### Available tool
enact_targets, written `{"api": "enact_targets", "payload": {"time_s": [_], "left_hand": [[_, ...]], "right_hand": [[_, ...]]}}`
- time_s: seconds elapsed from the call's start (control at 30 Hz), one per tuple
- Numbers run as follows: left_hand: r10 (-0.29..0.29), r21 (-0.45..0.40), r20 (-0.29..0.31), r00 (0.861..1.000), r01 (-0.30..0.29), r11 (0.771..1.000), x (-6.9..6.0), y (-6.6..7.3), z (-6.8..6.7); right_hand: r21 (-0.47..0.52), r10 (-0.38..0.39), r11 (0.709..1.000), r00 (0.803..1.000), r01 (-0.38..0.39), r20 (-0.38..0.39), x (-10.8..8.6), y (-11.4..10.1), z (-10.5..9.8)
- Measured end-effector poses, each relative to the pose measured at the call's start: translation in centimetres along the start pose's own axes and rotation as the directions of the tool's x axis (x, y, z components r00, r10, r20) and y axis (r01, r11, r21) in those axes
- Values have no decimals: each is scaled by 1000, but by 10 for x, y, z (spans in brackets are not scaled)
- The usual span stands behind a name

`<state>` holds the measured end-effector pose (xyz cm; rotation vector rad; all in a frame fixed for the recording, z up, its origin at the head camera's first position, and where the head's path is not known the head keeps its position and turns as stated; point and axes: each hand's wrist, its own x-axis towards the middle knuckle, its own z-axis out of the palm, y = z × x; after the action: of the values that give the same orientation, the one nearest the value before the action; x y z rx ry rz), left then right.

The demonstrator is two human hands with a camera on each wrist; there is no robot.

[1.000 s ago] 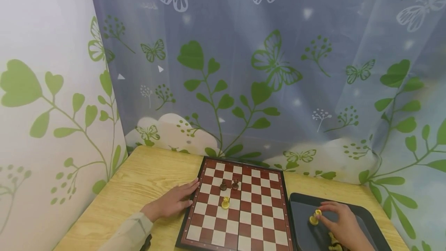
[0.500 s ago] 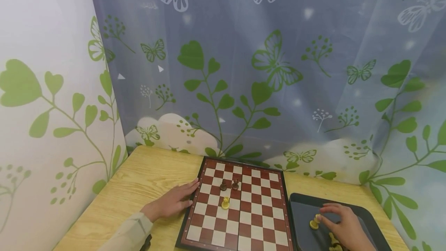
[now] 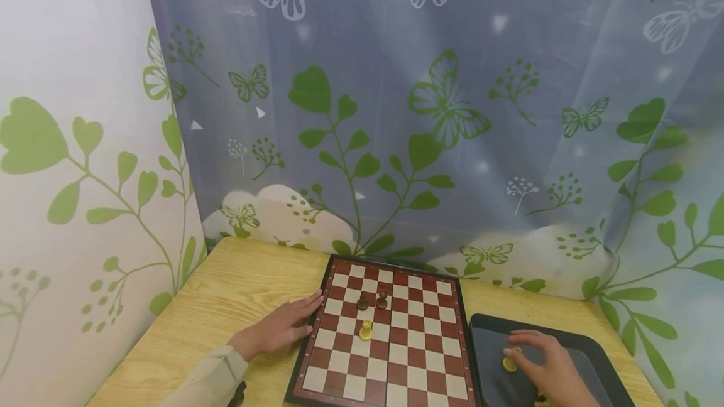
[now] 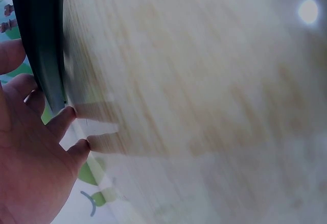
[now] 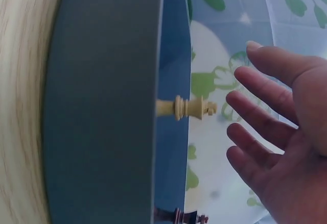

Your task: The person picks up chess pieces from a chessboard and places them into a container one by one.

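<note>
My left hand rests with its fingertips at the left edge of the chessboard. In the left wrist view its fingers touch the dark board edge and the tabletop beside it. My right hand hovers over the dark tray, fingers spread and holding nothing. Close by its fingertips stands a yellow chess king, upright in the tray, apart from the hand in the right wrist view. On the board stand a yellow chess piece and two dark pieces, one left and one right.
More yellow pieces lie in the tray, partly hidden under my right hand. A dark chess piece shows at the bottom of the right wrist view. Behind the wooden table hangs a patterned curtain.
My right hand's fingers have let go of the yellow king and moved slightly left and apart from it. The king now stands by itself in the tray. The left hand stays put.
</note>
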<state>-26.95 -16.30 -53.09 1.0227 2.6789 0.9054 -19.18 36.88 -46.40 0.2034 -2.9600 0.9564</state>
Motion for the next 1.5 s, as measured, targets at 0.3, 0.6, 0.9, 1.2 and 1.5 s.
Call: {"api": "enact_targets", "payload": {"time_s": [0.3,0.6,0.9,1.2,1.5], "left_hand": [[4,5,-5,1000,-4,1000,-1,0,0],[2,3,-9,1000,-2,1000,0,0,1],[0,-1,-7,1000,0,1000,0,0,1],[4,-3,-13,1000,-4,1000,0,0,0],[21,7,-19,1000,-21,1000,0,1,0]], "right_hand": [[122,71,989,994,-82,86,-1,-21,12],[249,72,962,986,-109,153,3,-45,23],[329,-78,944,970,-2,231,9,-63,37],[389,-148,921,949,29,280,20,-87,56],[425,-249,899,925,109,288,39,-103,80]]}}
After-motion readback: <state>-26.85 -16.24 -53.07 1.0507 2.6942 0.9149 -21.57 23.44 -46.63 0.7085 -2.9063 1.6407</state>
